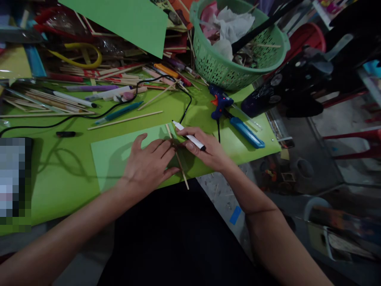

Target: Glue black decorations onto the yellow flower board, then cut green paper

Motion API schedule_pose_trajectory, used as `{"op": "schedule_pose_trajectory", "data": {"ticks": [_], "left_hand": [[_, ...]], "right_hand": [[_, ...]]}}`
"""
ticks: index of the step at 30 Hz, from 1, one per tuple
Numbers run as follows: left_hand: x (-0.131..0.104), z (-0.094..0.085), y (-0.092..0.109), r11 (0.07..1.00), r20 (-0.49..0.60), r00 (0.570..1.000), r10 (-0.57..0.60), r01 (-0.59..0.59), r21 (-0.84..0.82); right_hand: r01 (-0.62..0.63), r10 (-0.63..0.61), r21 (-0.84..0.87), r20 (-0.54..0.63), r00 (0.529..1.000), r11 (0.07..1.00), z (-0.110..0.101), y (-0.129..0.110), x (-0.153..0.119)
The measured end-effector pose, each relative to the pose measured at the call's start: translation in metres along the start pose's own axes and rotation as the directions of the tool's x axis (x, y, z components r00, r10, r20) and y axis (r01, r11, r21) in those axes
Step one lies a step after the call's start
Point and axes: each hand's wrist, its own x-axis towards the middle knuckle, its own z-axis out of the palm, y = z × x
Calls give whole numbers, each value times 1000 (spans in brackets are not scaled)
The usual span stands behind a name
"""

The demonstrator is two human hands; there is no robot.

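Observation:
My left hand lies palm down on a sheet of light green paper, its fingers stretched out. Its fingertips rest against a thin wooden stick that lies across the paper's right part and juts past the table's near edge. My right hand is closed around a white marker with a dark end. The marker's uncapped black tip points up and left, just beyond the far end of the stick. A small black cap sits on the table to the left.
A glue gun and a blue-handled tool lie at the right. Behind them stands a green basket of scraps. Pens, sticks and a black cable spread along the back. A pixelated dark-edged device is at far left.

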Motion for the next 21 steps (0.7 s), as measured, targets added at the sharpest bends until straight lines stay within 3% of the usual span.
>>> {"op": "schedule_pose_trajectory", "data": {"ticks": [9, 16, 21], "left_hand": [[-3, 1, 1, 999, 26, 1000, -6, 8, -47], [-6, 8, -1, 999, -39, 999, -28, 27, -41], [-8, 5, -5, 993, 32, 998, -57, 60, -106]], "right_hand": [[-10, 10, 34, 1, 1000, 999, 1, -1, 0], [-20, 20, 40, 1, 1000, 999, 1, -1, 0], [-46, 46, 73, 1, 999, 996, 2, 1, 0]]}}
